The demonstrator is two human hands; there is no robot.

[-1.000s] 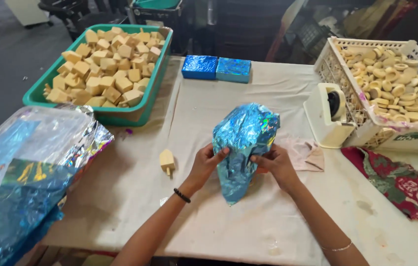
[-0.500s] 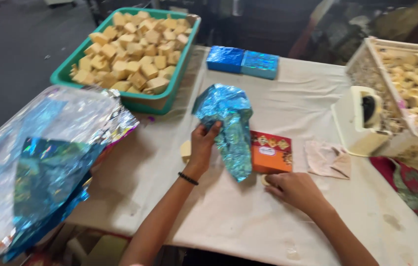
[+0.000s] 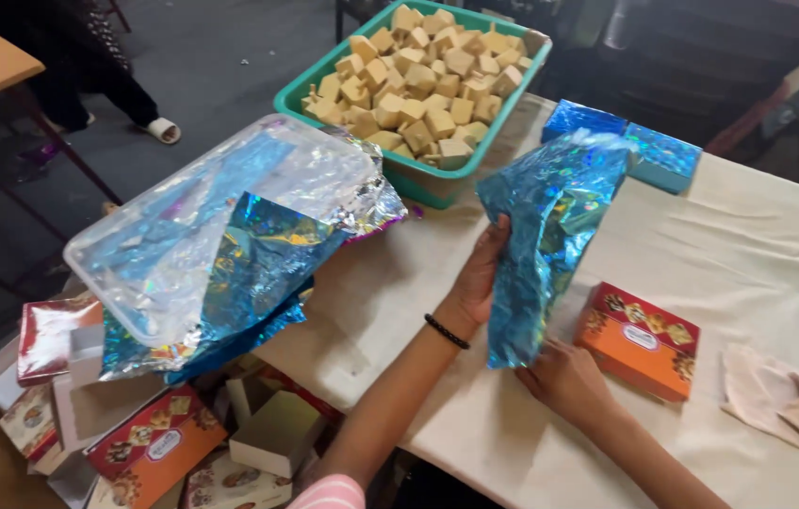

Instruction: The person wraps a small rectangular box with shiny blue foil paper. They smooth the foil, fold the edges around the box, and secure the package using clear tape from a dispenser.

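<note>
Blue foil sheet point(image 3: 550, 236) — held upright over the table point(image 3: 758, 245), long axis vertical. Left hand point(image 3: 482, 273) grips its left edge; right hand point(image 3: 564, 377) pinches the bottom corner. Orange box point(image 3: 640, 337) just right — nearest the right hand.

A green tray point(image 3: 298, 98) of tan blocks point(image 3: 423, 80), two blue wrapped boxes point(image 3: 621, 141) and an orange box point(image 3: 640, 339) sit on the table point(image 3: 748, 236).

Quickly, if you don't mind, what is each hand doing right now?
Left hand: closed on the blue foil sheet's edge.
Right hand: at the sheet's lower corner; its grip cannot be told.
</note>
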